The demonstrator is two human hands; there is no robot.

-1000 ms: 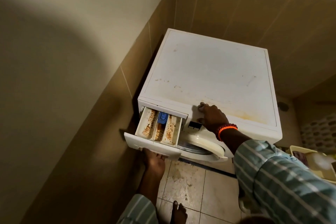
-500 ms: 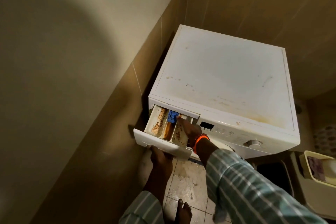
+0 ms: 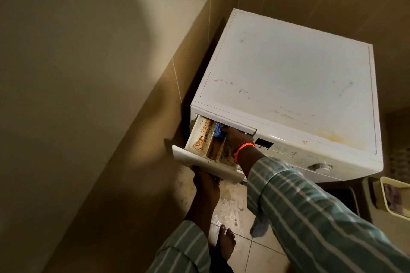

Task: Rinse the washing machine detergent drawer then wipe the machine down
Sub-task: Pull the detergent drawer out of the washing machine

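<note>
A white washing machine (image 3: 288, 77) stands in the corner, its top marked with yellowish stains. Its detergent drawer (image 3: 204, 139) is pulled out at the front left, with rusty brown residue in its compartments. My left hand (image 3: 205, 180) grips the drawer's front panel from below. My right hand (image 3: 236, 137), with an orange band at the wrist, reaches into the drawer's rear. Its fingers press on the blue insert (image 3: 218, 129) just under the machine's top edge.
A tiled wall runs close along the machine's left side. The floor tiles (image 3: 230, 204) below the drawer are stained and wet-looking. My bare foot (image 3: 226, 241) stands there. A pale yellow basket (image 3: 392, 197) sits at the right edge. A control knob (image 3: 319, 166) is on the front panel.
My right hand left the machine's top edge, went into the drawer and now reaches deeper onto the blue insert. My left hand has stayed under the drawer front. The camera shifted left.
</note>
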